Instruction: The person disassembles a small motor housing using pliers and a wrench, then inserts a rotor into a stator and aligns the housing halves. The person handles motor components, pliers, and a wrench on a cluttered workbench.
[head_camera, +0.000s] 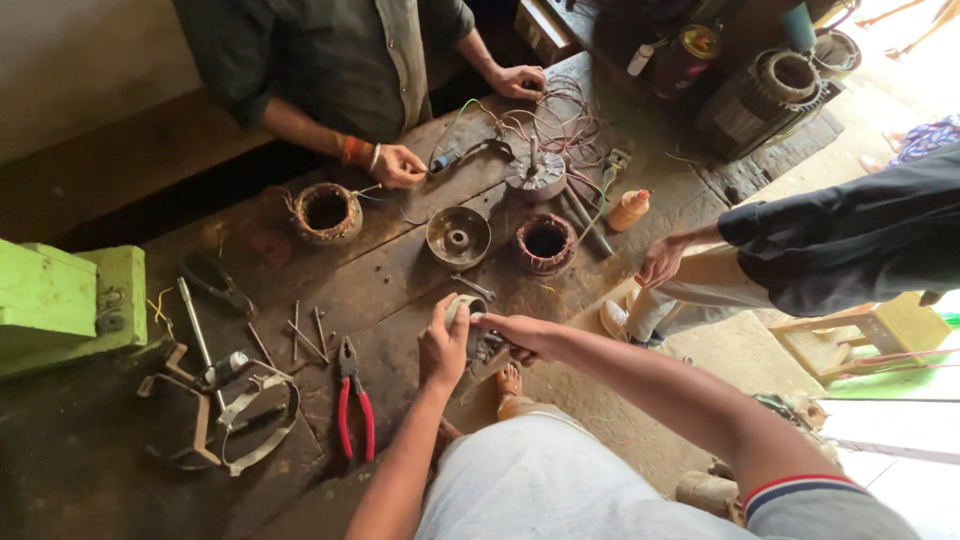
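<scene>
- The left hand (441, 345) and the right hand (512, 330) meet over the near edge of a worn, dark wooden workbench (400, 280); both sets of fingers are curled tight on a small pale roll of tape (460, 308) pinched between them.
- Just beyond the fingers lie a small wrench (473, 288), a round metal cap (458, 237) and a copper-wound stator (545, 243).
- Left of the fingers lie red-handled pliers (353, 400).
- Beneath the hands is a dusty concrete floor (720, 350).

A motor repair workshop; copper-wound stators (546, 243) and red pliers (354, 398) lie on a grimy wooden workbench (400, 285).
</scene>
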